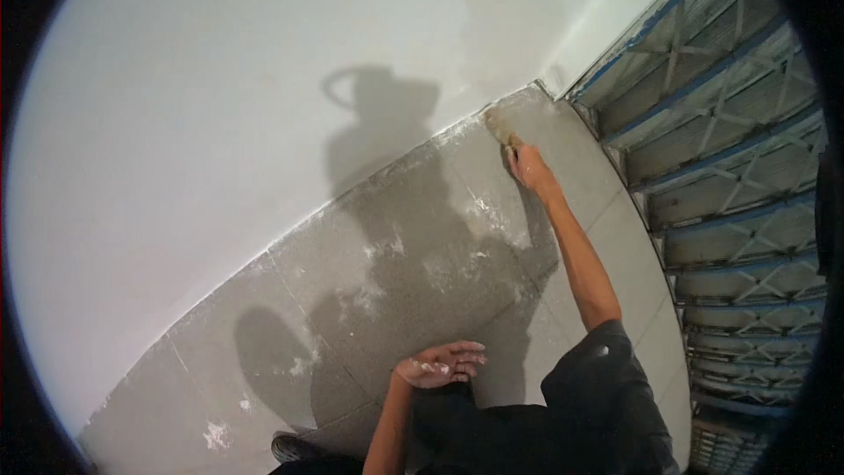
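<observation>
The fingers of the right hand (530, 167) are curled shut around the handle of a small pale-bristled paintbrush (499, 123), whose head lies against the grey tiled floor (422, 237) right where it meets the plain white plastered wall (220, 105), near the corner of the room. The right arm is stretched out straight from a dark short sleeve (598, 361) toward that corner.

The left hand (442, 364) is open and holds nothing: its fingers are loosely spread and slightly bent, palm turned up, smeared with whitish material, and it hovers low over the floor close to the person's body. Whether it touches the dark clothing just below it cannot be told.

White splashes and smears (387, 255) are scattered over the grey tiles, thickest along the foot of the wall and between the two hands. The person's shadow falls across both floor and wall. A dark shoe (294, 449) shows at the lower edge. On the right side stands a blue metal folding lattice gate (730, 149), running along the edge of the tiles away from the corner.
</observation>
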A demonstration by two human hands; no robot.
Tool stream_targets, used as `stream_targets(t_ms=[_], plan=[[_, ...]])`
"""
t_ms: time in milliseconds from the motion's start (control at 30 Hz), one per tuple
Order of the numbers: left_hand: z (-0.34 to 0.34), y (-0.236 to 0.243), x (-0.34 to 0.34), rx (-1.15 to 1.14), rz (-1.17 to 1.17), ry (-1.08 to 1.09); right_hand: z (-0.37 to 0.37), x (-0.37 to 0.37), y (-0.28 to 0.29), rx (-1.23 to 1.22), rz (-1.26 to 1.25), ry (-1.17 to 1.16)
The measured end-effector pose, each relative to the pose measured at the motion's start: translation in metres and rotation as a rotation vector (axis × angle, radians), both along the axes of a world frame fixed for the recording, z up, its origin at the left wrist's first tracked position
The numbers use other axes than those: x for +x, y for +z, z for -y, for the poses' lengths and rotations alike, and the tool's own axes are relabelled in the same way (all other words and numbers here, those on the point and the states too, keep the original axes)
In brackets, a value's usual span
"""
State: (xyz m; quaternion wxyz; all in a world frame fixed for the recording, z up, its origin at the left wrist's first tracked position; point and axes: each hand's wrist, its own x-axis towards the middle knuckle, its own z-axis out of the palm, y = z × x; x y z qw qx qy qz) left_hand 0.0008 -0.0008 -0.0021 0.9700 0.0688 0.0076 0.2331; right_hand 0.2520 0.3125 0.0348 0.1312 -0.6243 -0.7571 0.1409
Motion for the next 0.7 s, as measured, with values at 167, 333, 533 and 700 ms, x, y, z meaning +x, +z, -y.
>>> stream_targets(t_ms=[167, 333, 533, 700], plan=[[0.003, -0.002, 0.001, 0.019, 0.011, 0.013, -0.006, 0.004, -0.002, -0.032, 0.001, -0.052], [0.001, -0.001, 0.001, 0.017, 0.065, 0.036, -0.006, -0.004, -0.011, 0.065, -0.017, -0.032], [0.006, -0.007, 0.000, 0.008, 0.014, 0.023, 0.019, -0.033, 0.001, 0.006, -0.076, 0.003], [0.002, -0.003, 0.002, 0.030, 0.090, 0.034, 0.016, -0.022, -0.001, 0.121, 0.046, -0.026]])
